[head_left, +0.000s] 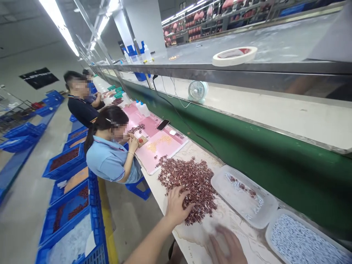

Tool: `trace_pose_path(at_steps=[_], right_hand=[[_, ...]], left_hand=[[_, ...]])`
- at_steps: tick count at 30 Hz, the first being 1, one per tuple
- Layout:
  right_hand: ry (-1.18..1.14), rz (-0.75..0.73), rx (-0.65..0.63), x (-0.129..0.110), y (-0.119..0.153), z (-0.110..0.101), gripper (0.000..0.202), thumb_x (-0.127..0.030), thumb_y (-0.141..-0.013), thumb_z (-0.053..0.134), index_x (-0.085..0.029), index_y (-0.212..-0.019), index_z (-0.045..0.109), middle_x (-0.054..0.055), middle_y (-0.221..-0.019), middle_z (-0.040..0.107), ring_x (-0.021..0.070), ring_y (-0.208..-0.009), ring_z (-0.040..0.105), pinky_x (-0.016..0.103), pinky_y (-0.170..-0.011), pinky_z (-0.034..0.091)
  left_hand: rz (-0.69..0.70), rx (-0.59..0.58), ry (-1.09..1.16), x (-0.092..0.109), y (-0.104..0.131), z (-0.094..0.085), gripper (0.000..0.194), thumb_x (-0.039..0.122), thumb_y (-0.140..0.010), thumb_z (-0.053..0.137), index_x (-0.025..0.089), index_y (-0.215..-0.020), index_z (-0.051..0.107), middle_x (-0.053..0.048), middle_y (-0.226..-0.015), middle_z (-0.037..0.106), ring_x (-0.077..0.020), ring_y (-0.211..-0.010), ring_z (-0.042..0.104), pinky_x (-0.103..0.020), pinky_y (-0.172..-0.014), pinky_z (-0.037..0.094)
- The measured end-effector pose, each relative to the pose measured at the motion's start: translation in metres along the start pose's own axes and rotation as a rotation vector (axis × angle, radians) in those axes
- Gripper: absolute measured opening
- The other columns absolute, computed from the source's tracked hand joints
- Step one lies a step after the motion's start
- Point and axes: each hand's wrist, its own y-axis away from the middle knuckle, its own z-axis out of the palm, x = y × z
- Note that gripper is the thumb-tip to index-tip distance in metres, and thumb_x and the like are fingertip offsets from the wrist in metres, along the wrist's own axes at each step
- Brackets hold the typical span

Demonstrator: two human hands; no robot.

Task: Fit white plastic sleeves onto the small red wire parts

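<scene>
A wide heap of small reddish-brown, glossy pieces [192, 176] lies on the pale marble-patterned tabletop [247, 242]. My left hand [177, 207] rests on the near left edge of this heap, its fingers spread and touching the pieces. Lower down, close to the bottom of the view, my right hand [228, 247] is over the tabletop, blurred by motion. Its fingers look stretched and apart, and I see nothing held in it. Beyond the heap's right side stands a translucent plastic tray [228, 198] with some brown pieces and small blue-white bits inside.
A second tray [271, 223] is full of blue-white bits. A co-worker in a light blue shirt [106, 157] sits at a pink mat [176, 146]; another person [82, 106] sits beyond. Blue crates [45, 225] line the floor. Tape [247, 58] and a fan [198, 91] are behind.
</scene>
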Motion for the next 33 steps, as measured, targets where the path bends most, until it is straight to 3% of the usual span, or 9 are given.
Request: trace_pose_path(at_steps=[3, 7, 12, 18, 24, 33], right_hand=[[0.004, -0.1, 0.049, -0.01, -0.041, 0.031, 0.05, -0.055, -0.098, 0.066, -0.02, -0.133, 0.064, 0.013, -0.143, 0.063, 0.0344, -0.136, 0.056, 0.062, -0.113, 0.045], [0.033, -0.076, 0.122, -0.023, -0.067, 0.057, 0.054, -0.051, -0.102, 0.062, -0.022, -0.147, 0.056, 0.014, -0.161, 0.048, 0.0397, -0.151, 0.038, 0.069, -0.121, 0.031], [0.012, -0.042, 0.125, -0.032, -0.075, 0.072, 0.05, -0.044, -0.104, 0.062, -0.023, -0.148, 0.055, 0.013, -0.159, 0.052, 0.0369, -0.148, 0.045, 0.069, -0.123, 0.03], [-0.158, -0.009, 0.121, -0.036, -0.075, 0.074, 0.043, -0.043, -0.105, 0.062, -0.022, -0.142, 0.06, 0.012, -0.15, 0.06, 0.0339, -0.142, 0.053, 0.066, -0.121, 0.035], [-0.412, 0.104, 0.133, -0.037, -0.072, 0.062, 0.039, -0.048, -0.105, 0.06, -0.021, -0.133, 0.066, 0.011, -0.143, 0.066, 0.0313, -0.134, 0.06, 0.061, -0.116, 0.044], [-0.831, 0.396, 0.167, -0.049, -0.08, 0.049, 0.042, -0.052, -0.104, 0.061, -0.02, -0.129, 0.069, 0.012, -0.143, 0.066, 0.0316, -0.136, 0.059, 0.061, -0.118, 0.042]], left_hand=[[-0.113, 0.1, -0.005, -0.019, 0.021, 0.002, 0.06, 0.046, -0.096, 0.072, 0.024, -0.149, 0.054, -0.015, -0.166, 0.039, -0.0427, -0.152, 0.036, -0.072, -0.122, 0.031], [-0.176, 0.131, 0.052, -0.024, 0.031, 0.025, 0.066, 0.047, -0.098, 0.07, 0.026, -0.156, 0.047, -0.014, -0.172, 0.033, -0.0433, -0.157, 0.029, -0.07, -0.122, 0.032], [-0.202, 0.165, 0.178, -0.007, 0.023, 0.058, 0.052, 0.037, -0.103, 0.064, 0.024, -0.152, 0.052, -0.013, -0.172, 0.033, -0.041, -0.158, 0.027, -0.07, -0.124, 0.029], [-0.222, 0.18, 0.376, 0.011, 0.023, 0.075, 0.043, 0.035, -0.103, 0.065, 0.022, -0.143, 0.06, -0.013, -0.165, 0.044, -0.0388, -0.153, 0.038, -0.069, -0.122, 0.034], [-0.289, 0.207, 0.642, 0.038, 0.019, 0.092, 0.042, 0.039, -0.104, 0.062, 0.021, -0.142, 0.06, -0.014, -0.157, 0.053, -0.0361, -0.146, 0.049, -0.065, -0.119, 0.04], [-0.547, 0.245, 1.03, 0.066, 0.007, 0.093, 0.043, 0.046, -0.104, 0.061, 0.02, -0.139, 0.062, -0.014, -0.147, 0.062, -0.0337, -0.137, 0.058, -0.062, -0.116, 0.044]])
